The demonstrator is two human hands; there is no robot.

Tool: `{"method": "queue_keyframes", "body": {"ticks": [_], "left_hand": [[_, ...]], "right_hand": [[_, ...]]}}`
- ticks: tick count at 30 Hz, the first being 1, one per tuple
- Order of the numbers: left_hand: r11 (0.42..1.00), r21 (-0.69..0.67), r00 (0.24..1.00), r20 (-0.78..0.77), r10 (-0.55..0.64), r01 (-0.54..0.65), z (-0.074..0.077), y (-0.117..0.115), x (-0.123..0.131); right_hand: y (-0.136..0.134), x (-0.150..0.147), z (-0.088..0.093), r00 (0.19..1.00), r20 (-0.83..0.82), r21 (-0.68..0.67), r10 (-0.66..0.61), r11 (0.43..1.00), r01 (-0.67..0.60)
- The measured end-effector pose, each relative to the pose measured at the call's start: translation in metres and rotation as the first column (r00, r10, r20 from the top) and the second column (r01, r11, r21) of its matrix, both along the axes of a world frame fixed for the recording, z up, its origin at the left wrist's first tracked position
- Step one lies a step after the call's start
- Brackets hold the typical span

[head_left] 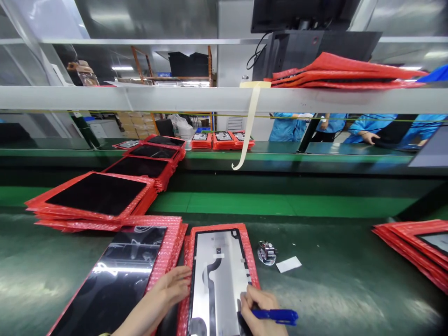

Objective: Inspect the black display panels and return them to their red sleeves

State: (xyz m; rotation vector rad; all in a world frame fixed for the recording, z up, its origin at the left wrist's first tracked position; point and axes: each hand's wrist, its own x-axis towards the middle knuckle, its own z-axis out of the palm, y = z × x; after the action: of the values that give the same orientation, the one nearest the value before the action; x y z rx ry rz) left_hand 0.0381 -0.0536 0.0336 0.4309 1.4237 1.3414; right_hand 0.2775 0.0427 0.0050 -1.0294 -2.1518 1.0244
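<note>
A flat display panel point(226, 284), silver back up with a dark flex strip point(211, 284), lies on a red bubble-wrap pouch point(250, 252) in front of me. My left hand point(173, 287) rests along its left edge, fingers stretched out. At the right edge my right hand point(261, 308) is closed around a blue pen point(276, 316), which sticks out to the right. Its fingertips touch the panel's edge, and I cannot tell whether they also pinch something there. To the left, a glossy black panel point(119, 275) lies face up on more red pouches, partly behind my left forearm.
Stacks of red pouches with black panels point(98, 193) run back on the left. A small metal device point(267, 253) and a white card point(289, 264) lie right of the panel. Another pouch stack point(416, 247) sits far right. Tape point(251, 126) hangs from the shelf rail. Blue-sleeved people point(371, 128) work beyond.
</note>
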Motion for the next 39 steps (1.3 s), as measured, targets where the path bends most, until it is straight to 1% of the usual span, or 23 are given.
{"method": "queue_keyframes", "body": {"ticks": [4,7,9,12,15,17,20,21,23,25,26,29,32,36,37,39], "left_hand": [[0.999,-0.023,0.995,0.092,0.039,-0.037,0.01,0.005,0.001],[0.998,-0.044,0.991,0.128,0.042,-0.037,0.018,0.01,-0.001],[0.999,-0.03,0.991,0.129,0.026,-0.022,0.024,0.015,0.001],[0.998,0.046,0.992,0.12,-0.039,0.033,0.033,0.025,0.012],[0.989,0.125,0.987,0.128,-0.092,0.076,0.038,0.035,0.033],[0.988,0.141,0.989,0.127,-0.08,0.062,0.037,0.038,0.045],[0.992,0.125,0.997,0.082,0.002,-0.012,0.037,0.04,0.052],[0.992,0.122,0.998,0.056,0.038,-0.044,0.038,0.04,0.051],[0.987,0.136,0.996,0.005,0.091,-0.09,0.047,0.039,0.046],[0.98,0.171,0.994,-0.027,0.108,-0.101,0.06,0.039,0.041],[0.977,0.187,0.993,-0.038,0.109,-0.1,0.068,0.04,0.039],[0.963,0.25,0.989,-0.08,0.126,-0.102,0.092,0.043,0.038],[0.939,0.333,0.981,-0.135,0.139,-0.087,0.112,0.048,0.043],[0.911,0.408,0.978,-0.164,0.127,-0.05,0.133,0.055,0.05],[0.906,0.42,0.978,-0.165,0.131,-0.05,0.137,0.057,0.05],[0.897,0.436,0.976,-0.157,0.15,-0.067,0.143,0.058,0.049]], "right_hand": [[-0.001,0.0,0.003,0.999,-0.03,-0.049,0.017,0.999,-0.018],[0.001,0.001,0.003,0.997,-0.078,-0.115,-0.024,0.993,0.015],[0.004,0.002,0.002,0.99,-0.127,-0.182,-0.065,0.982,0.041],[0.008,0.001,0.002,0.969,-0.224,-0.313,-0.108,0.949,0.033],[0.009,-0.002,0.003,0.939,-0.321,-0.418,-0.122,0.908,-0.026],[0.008,-0.003,0.006,0.922,-0.364,-0.473,-0.132,0.879,-0.061],[0.009,0.002,0.013,0.898,-0.412,-0.531,-0.157,0.842,-0.097],[0.011,0.005,0.017,0.884,-0.433,-0.536,-0.175,0.839,-0.097],[0.019,0.014,0.028,0.845,-0.479,-0.519,-0.237,0.853,-0.055],[0.029,0.022,0.041,0.797,-0.519,-0.488,-0.308,0.872,0.018],[0.034,0.026,0.049,0.779,-0.537,-0.481,-0.324,0.876,0.033],[0.044,0.03,0.071,0.756,-0.573,-0.504,-0.316,0.863,-0.021],[0.047,0.026,0.088,0.752,-0.593,-0.506,-0.288,0.86,-0.07],[0.045,0.017,0.107,0.726,-0.625,-0.487,-0.288,0.87,-0.075],[0.045,0.014,0.113,0.707,-0.645,-0.487,-0.29,0.869,-0.088],[0.043,0.01,0.124,0.658,-0.7,-0.484,-0.276,0.861,-0.154]]}}
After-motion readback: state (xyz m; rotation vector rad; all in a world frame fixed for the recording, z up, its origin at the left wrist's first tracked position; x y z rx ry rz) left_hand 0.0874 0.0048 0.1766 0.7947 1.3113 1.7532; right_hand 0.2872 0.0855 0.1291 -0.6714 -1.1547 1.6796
